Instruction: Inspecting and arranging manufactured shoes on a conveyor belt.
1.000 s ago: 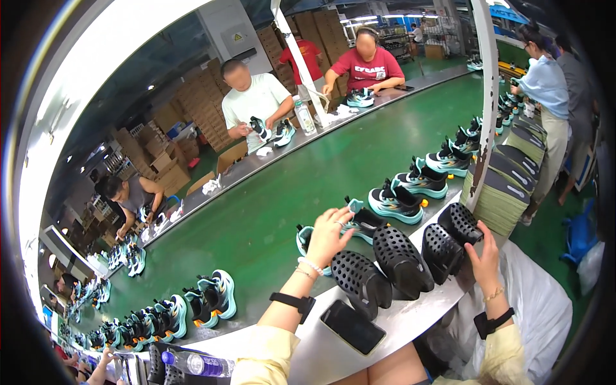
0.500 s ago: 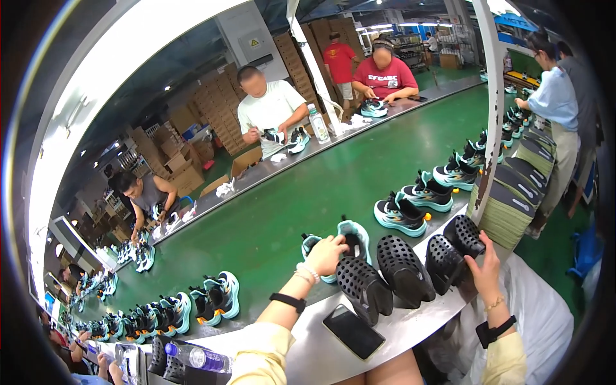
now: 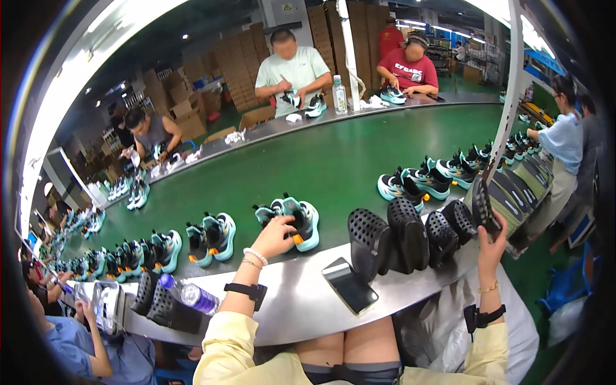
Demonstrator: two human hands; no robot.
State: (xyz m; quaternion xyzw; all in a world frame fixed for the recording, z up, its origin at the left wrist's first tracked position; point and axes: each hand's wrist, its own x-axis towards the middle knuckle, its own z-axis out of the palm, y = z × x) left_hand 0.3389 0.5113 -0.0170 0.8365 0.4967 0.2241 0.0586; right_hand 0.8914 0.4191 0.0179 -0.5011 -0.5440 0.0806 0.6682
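Note:
My left hand (image 3: 276,236) reaches over the green belt, its bent fingers closed at a pair of black-and-turquoise sneakers with orange parts. The right-hand sneaker (image 3: 307,222) shows plainly; its mate is partly behind my hand. At the right, my right hand (image 3: 493,242) grips a black clog (image 3: 483,204), tilted up with its textured sole showing. Beside it, several black perforated clogs stand on the metal ledge, among them a large clog (image 3: 368,240) and a smaller clog (image 3: 441,240).
A phone (image 3: 350,286) and a purple-labelled bottle (image 3: 192,296) lie on the ledge (image 3: 289,305). Rows of sneakers (image 3: 160,250) line the belt (image 3: 256,173). A white post (image 3: 504,128) rises at the right near stacked olive-and-black pieces (image 3: 529,179). Co-workers handle sneakers across the belt.
My left hand and the sneaker pair have moved left along the belt, away from the clogs. My right hand now holds a clog up, tilted. The whole view has shifted.

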